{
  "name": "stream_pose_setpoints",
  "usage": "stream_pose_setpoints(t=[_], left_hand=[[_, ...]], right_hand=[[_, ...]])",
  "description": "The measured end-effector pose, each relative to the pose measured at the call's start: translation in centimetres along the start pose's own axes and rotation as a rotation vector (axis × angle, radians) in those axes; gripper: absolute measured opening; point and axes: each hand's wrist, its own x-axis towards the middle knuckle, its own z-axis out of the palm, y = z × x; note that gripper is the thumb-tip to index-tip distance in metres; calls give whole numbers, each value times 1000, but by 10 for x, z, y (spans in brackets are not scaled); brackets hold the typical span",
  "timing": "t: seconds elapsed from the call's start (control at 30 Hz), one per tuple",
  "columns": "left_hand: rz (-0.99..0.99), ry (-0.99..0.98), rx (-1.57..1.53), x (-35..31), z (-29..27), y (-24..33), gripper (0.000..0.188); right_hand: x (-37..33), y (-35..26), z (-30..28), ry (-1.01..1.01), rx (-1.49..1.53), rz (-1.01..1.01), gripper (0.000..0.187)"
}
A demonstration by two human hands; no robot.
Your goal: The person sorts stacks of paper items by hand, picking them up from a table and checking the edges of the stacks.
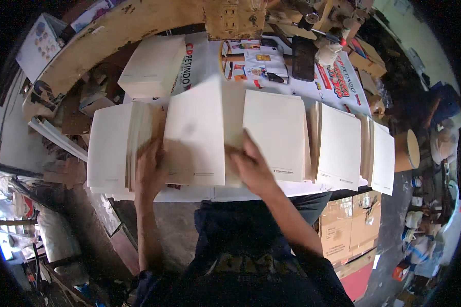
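A row of stacks of white printed sheets lies along the table in front of me. In the middle, a white paper sheet (pixel 194 135) stands partly raised, its upper edge blurred. My left hand (pixel 149 166) is closed at its left edge, beside the leftmost paper stack (pixel 107 148); some of its fingers are hidden. Just off the sheet's right edge is my right hand (pixel 252 166), thumb and index finger apart and slightly blurred. Its index fingertip is at the left edge of another paper stack (pixel 275 133).
Two more paper stacks (pixel 339 146) (pixel 382 156) continue the row rightward. Behind it stand a thick paper pile (pixel 153 64) and a dark phone (pixel 304 59) on a printed banner (pixel 210 56). A brown cardboard tube (pixel 409 150) is at the right, with cardboard boxes (pixel 351 225) below.
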Motion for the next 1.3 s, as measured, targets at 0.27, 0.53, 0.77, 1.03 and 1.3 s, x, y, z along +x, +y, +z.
stream_pose_setpoints(t=[0.27, 0.53, 0.77, 1.03, 1.3], left_hand=[[144, 22, 119, 1, -39, 14, 18], [119, 142, -84, 73, -166, -110, 37], [2, 289, 508, 97, -138, -212, 28], [583, 709, 365, 67, -83, -32, 21], [1166, -456, -363, -70, 172, 189, 18]], right_hand=[[-6, -17, 28, -264, 215, 134, 72], [-36, -41, -12, -503, 103, 27, 47], [-82, -57, -82, -82, -26, -34, 27], [-160, -88, -294, 734, -753, -240, 38], [-237, -72, -445, 1067, -1169, 314, 51]])
